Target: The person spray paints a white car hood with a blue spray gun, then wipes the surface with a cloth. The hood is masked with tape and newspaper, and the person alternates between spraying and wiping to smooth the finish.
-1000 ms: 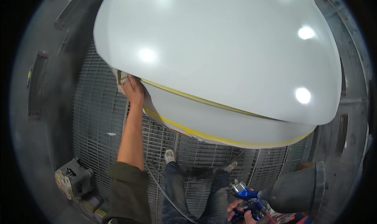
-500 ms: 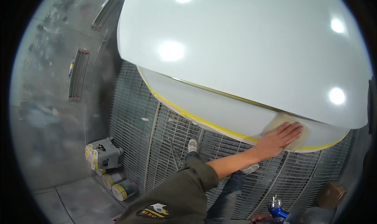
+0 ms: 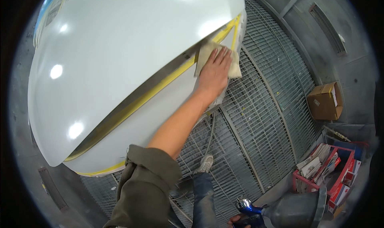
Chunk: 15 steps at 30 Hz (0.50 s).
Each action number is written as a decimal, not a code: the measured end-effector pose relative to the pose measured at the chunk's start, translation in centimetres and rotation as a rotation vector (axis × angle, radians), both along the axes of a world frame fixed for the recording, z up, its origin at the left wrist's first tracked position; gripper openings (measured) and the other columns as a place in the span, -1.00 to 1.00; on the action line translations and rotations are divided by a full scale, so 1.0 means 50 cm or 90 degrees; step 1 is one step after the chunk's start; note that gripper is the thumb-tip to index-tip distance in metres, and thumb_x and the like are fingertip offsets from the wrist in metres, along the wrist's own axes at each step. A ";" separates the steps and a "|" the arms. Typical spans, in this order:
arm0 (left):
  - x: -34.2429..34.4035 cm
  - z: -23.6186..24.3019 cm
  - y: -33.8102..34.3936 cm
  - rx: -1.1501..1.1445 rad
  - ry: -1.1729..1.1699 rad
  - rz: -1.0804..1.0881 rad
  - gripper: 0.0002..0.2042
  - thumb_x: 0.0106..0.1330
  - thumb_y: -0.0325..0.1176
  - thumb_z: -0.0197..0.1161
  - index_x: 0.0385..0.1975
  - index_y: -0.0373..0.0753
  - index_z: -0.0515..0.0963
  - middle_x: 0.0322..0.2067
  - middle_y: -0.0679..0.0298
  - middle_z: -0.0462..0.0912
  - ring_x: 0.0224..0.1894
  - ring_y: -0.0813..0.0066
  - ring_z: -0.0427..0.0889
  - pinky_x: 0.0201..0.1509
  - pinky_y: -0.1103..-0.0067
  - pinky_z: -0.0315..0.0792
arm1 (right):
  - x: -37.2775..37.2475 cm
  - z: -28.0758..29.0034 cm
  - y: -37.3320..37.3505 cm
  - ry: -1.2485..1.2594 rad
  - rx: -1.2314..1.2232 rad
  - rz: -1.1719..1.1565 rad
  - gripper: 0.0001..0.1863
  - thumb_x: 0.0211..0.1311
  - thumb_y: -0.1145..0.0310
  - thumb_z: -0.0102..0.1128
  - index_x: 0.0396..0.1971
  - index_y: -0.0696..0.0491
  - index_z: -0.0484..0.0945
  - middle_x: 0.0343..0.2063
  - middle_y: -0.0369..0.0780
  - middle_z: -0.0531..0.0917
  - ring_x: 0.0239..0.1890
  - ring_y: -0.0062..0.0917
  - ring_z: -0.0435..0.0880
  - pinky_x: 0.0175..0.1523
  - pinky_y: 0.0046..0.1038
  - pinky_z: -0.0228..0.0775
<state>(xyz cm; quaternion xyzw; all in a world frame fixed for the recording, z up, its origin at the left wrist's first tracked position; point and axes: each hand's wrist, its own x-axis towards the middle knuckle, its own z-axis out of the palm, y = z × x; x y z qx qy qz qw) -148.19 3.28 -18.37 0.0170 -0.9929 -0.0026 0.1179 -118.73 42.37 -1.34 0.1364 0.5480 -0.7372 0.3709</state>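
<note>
Far left: a glossy pale-grey raised panel (image 3: 132, 48), smooth and probably stiff; its fresh-looking surface would likely mark easily, so best left ungripped. Beneath it, a lower panel (image 3: 158, 106) edged with yellow tape (image 3: 168, 82); the gap between the two is too dark to make out. Mid-view: left hand (image 3: 214, 78) flat, fingers extended, over a beige cloth (image 3: 236, 70) at the right end of the lower panel, by the tape. Cloth judged light and limp, handled best under a spread palm; thumb, palm and covered cloth are hidden. Right of that, at the lower edge: right hand (image 3: 236, 220), fingers curled around a blue spray gun (image 3: 251, 209) with a large grey cup (image 3: 292, 212). Gun judged rigid, probably top-heavy; hold by the handle, cup upright. Handle and right forearm are cut off; cup contents not visible.
</note>
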 end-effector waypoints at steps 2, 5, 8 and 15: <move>-0.071 -0.011 -0.007 -0.039 -0.015 0.022 -0.48 0.25 -0.39 0.04 0.25 -0.35 0.36 0.39 0.13 0.25 0.49 0.25 0.07 0.56 0.27 -0.16 | -0.006 -0.006 0.020 -0.016 -0.001 -0.031 -0.56 0.42 0.07 0.10 0.01 0.16 0.40 -0.04 0.05 0.55 -0.26 -0.23 0.69 -0.24 -0.33 0.66; -0.140 -0.025 -0.027 -0.023 -0.023 0.104 -0.49 0.30 -0.40 -0.01 0.29 -0.34 0.33 0.39 0.13 0.25 0.49 0.27 0.06 0.57 0.34 -0.17 | -0.005 -0.011 0.043 -0.046 0.010 -0.057 -0.55 0.42 0.07 0.09 0.04 0.16 0.39 -0.03 0.04 0.55 -0.26 -0.22 0.70 -0.23 -0.33 0.66; -0.114 -0.055 0.005 0.433 0.140 0.179 -0.40 0.24 -0.58 0.00 0.36 -0.41 0.18 0.43 0.05 0.14 0.50 0.19 0.02 0.57 0.49 -0.10 | 0.011 -0.017 0.052 -0.072 0.013 -0.083 -0.53 0.43 0.07 0.09 0.06 0.16 0.38 -0.02 0.04 0.55 -0.26 -0.21 0.70 -0.22 -0.32 0.66; 0.270 0.022 0.065 0.206 0.105 0.121 -0.42 0.23 -0.45 0.01 0.31 -0.43 0.27 0.40 0.01 0.20 0.47 0.15 0.09 0.57 0.29 -0.12 | -0.047 -0.091 0.169 -0.184 -0.186 0.381 -0.43 0.40 0.00 0.10 0.18 0.11 0.28 0.11 0.01 0.49 -0.16 -0.20 0.68 -0.17 -0.10 0.66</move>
